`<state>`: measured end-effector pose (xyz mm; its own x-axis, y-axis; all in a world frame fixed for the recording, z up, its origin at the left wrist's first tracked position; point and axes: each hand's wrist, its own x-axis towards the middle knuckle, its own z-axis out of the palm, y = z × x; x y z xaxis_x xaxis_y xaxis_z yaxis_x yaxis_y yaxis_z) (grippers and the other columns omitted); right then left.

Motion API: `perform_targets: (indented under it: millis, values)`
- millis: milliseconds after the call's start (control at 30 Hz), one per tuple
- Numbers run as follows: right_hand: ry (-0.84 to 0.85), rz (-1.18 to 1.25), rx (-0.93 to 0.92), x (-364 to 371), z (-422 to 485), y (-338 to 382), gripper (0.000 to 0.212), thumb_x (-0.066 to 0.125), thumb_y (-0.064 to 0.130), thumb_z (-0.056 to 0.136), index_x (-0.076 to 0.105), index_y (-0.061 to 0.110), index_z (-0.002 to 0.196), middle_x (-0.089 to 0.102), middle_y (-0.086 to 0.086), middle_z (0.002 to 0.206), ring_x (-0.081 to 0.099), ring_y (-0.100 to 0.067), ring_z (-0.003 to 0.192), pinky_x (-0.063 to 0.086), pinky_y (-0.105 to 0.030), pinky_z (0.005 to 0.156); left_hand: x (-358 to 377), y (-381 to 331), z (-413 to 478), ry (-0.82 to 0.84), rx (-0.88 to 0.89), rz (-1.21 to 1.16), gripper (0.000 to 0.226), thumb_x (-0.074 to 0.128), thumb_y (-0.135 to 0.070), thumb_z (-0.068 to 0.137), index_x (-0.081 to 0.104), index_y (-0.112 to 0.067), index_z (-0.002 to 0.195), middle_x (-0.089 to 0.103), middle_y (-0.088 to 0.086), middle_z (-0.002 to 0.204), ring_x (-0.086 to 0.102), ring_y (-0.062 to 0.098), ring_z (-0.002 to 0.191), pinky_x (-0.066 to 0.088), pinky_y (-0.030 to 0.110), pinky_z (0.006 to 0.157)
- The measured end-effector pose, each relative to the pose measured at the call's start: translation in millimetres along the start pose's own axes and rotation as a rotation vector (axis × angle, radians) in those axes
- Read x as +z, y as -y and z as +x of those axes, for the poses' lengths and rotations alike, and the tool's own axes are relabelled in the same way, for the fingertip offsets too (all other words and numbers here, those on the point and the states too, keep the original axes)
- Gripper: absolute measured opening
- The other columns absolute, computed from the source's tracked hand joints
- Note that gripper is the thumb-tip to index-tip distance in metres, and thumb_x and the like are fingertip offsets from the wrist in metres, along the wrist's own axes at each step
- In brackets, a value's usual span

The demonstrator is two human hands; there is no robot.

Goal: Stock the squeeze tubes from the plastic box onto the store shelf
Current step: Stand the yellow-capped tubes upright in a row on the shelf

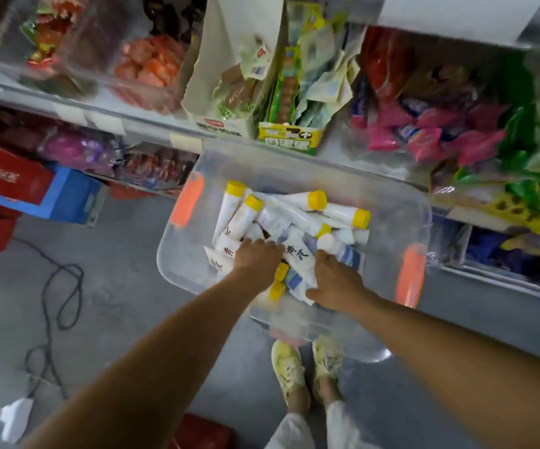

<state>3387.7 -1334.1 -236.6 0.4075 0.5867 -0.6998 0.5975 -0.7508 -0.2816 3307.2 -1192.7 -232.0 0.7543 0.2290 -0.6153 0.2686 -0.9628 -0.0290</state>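
Picking up is the step in hand, says the first observer. Both arms go down into the plastic box (178, 254), which stands just under the edge of the store shelf (152, 124), and the squeeze tubes (294, 209) lie inside it in a loose heap, white with yellow caps.

And the hands, asks the second, do they have something?

The right grip (335, 277) curls round a lettered tube (296, 252): the thumb lies against its lower end and the fingers bend over it. The left grip (257, 256) presses into the heap beside it, but its fingertips are hidden among the tubes, so the first observer cannot tell if it grasps one or only touches.

So how far is the task?

Early, in his judgement. Many tubes are in the box, and he sees none on the shelf, only snack packs (424, 140) and cartons.

What does the next move ask for?

It asks to lift the tube free without dragging its neighbours, since they cross over each other. Then it needs a free place on the shelf, and that place is not plain to see from here. The box must also stay level, because it seems to rest close to the person's feet.
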Motion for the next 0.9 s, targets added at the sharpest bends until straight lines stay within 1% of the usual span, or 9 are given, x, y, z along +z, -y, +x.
perform_targets:
  millis: [167, 200, 300, 467, 533, 667, 733, 800, 900]
  values:
    - [-0.012, -0.031, 0.046, 10, 7, 4, 0.059, 0.066, 0.025, 0.086, 0.034, 0.002, 0.129, 0.048, -0.017, 0.131, 0.055, -0.035, 0.116, 0.048, -0.042, 0.086, -9, -12, 8, -0.069, 0.099, 0.178, 0.023, 0.082, -0.027, 0.065, 0.071, -0.02, 0.085, 0.071, 0.0, 0.079, 0.068, 0.018, 0.08, 0.047, 0.028, 0.081]
    - [0.001, -0.013, 0.055, 6, 6, 3, 0.058, 0.064, 0.025, 0.087, 0.034, 0.003, 0.13, 0.047, -0.016, 0.133, 0.054, -0.034, 0.118, 0.047, -0.042, 0.087, -13, -13, 7, -0.086, 0.13, 0.209, 0.02, 0.08, -0.028, 0.068, 0.072, -0.02, 0.084, 0.071, 0.001, 0.08, 0.067, 0.018, 0.081, 0.047, 0.029, 0.082]
    - [0.078, 0.094, 0.089, -14, -2, -1, 0.051, 0.063, 0.029, 0.088, 0.041, 0.007, 0.129, 0.051, -0.011, 0.13, 0.055, -0.03, 0.117, 0.048, -0.038, 0.087, -17, -13, 2, -0.026, 0.174, 0.335, 0.027, 0.044, -0.011, 0.097, 0.058, -0.011, 0.12, 0.06, 0.01, 0.121, 0.055, 0.03, 0.113, 0.033, 0.037, 0.101]
    - [0.309, 0.792, 0.239, -54, -28, -8, 0.046, 0.073, 0.02, 0.08, 0.052, 0.001, 0.116, 0.058, -0.01, 0.082, 0.057, -0.021, 0.069, 0.052, -0.032, 0.055, -64, 5, -25, -0.164, 0.048, 0.247, 0.042, 0.05, -0.017, 0.093, 0.047, -0.019, 0.134, 0.053, 0.011, 0.126, 0.052, 0.03, 0.115, 0.036, 0.037, 0.097]
    - [0.285, 0.896, 0.226, -72, -44, -6, 0.049, 0.077, 0.026, 0.076, 0.056, 0.0, 0.111, 0.06, -0.01, 0.076, 0.059, -0.023, 0.069, 0.053, -0.032, 0.057, -88, 15, -44, -0.189, -0.073, 0.079, 0.048, 0.056, -0.024, 0.088, 0.046, -0.026, 0.135, 0.049, 0.01, 0.128, 0.054, 0.029, 0.114, 0.042, 0.036, 0.09]
    - [0.217, 1.071, 0.181, -111, -83, 5, 0.022, 0.07, 0.025, 0.084, 0.06, 0.005, 0.085, 0.058, -0.012, 0.062, 0.06, -0.025, 0.061, 0.049, -0.031, 0.059, -128, 34, -90, -0.237, -0.327, -0.409, 0.045, 0.058, -0.037, 0.087, 0.054, -0.019, 0.128, 0.053, 0.013, 0.125, 0.057, 0.034, 0.111, 0.045, 0.036, 0.09]
    - [0.217, 1.146, 0.151, -133, -105, 12, 0.019, 0.066, 0.022, 0.087, 0.059, 0.005, 0.092, 0.06, -0.014, 0.068, 0.065, -0.024, 0.056, 0.048, -0.027, 0.052, -144, 43, -110, -0.229, -0.465, -0.778, 0.038, 0.057, -0.039, 0.087, 0.062, -0.008, 0.109, 0.064, 0.016, 0.105, 0.063, 0.033, 0.097, 0.051, 0.036, 0.085]
    - [0.2, 1.202, 0.099, -153, -127, 18, 0.023, 0.063, 0.018, 0.089, 0.056, 0.006, 0.107, 0.065, -0.015, 0.079, 0.067, -0.022, 0.055, 0.046, -0.022, 0.044, -160, 45, -131, -0.172, -0.553, -1.31, 0.033, 0.058, -0.034, 0.089, 0.061, -0.002, 0.096, 0.062, 0.015, 0.078, 0.063, 0.027, 0.063, 0.054, 0.032, 0.06]
    - [0.081, 1.226, 0.018, -180, -156, 30, 0.041, 0.065, 0.01, 0.086, 0.045, 0.014, 0.121, 0.067, -0.015, 0.086, 0.063, -0.021, 0.053, 0.042, -0.021, 0.04, -180, 38, -163, -0.055, -0.454, -1.864, 0.02, 0.057, -0.024, 0.093, 0.056, -0.004, 0.093, 0.056, 0.013, 0.064, 0.055, 0.017, 0.043, 0.051, 0.023, 0.046]
